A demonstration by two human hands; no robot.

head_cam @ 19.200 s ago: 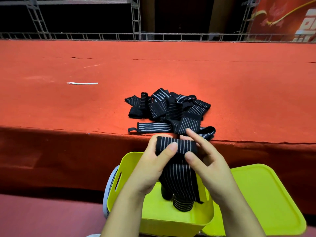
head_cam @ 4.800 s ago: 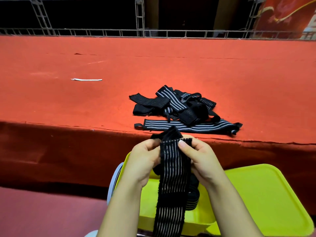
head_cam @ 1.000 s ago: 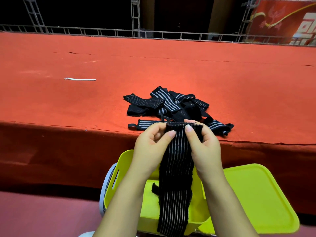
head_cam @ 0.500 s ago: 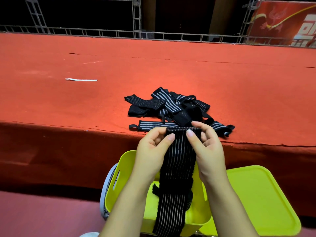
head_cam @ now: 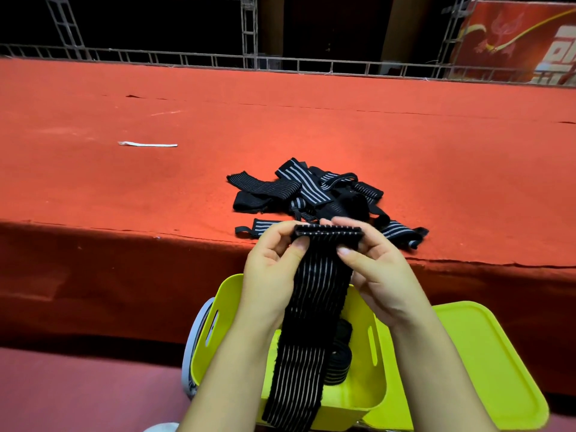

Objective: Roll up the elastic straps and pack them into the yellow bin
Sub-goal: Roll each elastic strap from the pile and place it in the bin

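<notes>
Elastic strap [head_cam: 314, 294] hangs at lower centre over the yellow bin [head_cam: 358, 397], its top edge pinched by the left hand [head_cam: 274, 263] and right hand [head_cam: 374, 266]. Rolling seems just begun; next, the fingers should turn that fold downward, keeping edges aligned.

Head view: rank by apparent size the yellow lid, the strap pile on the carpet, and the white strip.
1. yellow lid, though nearness to the camera inflates it
2. strap pile
3. white strip

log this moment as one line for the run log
stage: rolling start | left hand and right hand: pinch strap top edge | yellow bin: one roll inside | pile: on red table
</notes>
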